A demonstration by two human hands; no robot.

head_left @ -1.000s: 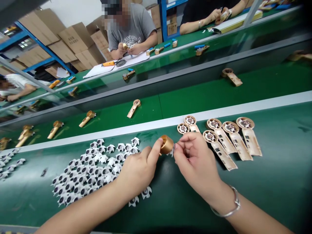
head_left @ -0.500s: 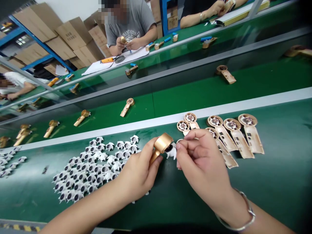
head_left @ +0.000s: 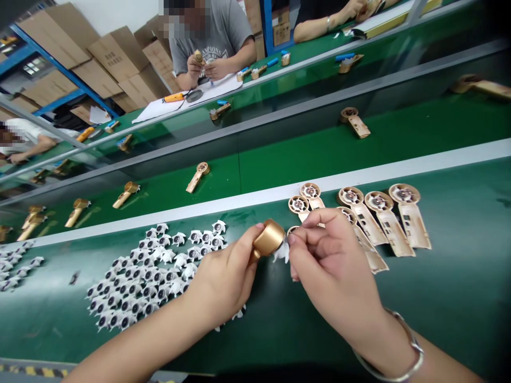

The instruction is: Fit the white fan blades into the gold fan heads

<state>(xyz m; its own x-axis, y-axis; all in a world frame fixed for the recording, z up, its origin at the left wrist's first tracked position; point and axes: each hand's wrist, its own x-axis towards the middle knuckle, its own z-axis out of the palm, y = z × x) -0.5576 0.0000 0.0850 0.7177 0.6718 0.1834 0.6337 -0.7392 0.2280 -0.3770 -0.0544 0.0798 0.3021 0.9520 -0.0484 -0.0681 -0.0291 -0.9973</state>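
My left hand [head_left: 225, 276] is closed around a gold handheld fan body [head_left: 267, 239], its round head pointing right. Against that head, my right hand [head_left: 331, 266] pinches a small white fan blade [head_left: 281, 252]. A heap of several white fan blades [head_left: 155, 271] lies on the green bench to the left of my hands. Just right of my hands, a row of several open gold fan halves [head_left: 379, 213] with motors showing lies on the bench; my right hand hides part of one.
Beyond a white strip, a green conveyor belt [head_left: 359, 143] carries several gold fans [head_left: 197, 177]. Across it, people sit at a far bench with fan parts, an orange tool [head_left: 174, 97] and paper. Cardboard boxes [head_left: 120, 58] fill blue shelves behind.
The fan head in my left hand has tilted back and forth while my right hand keeps the white blade against it. The fans on the conveyor have drifted left.
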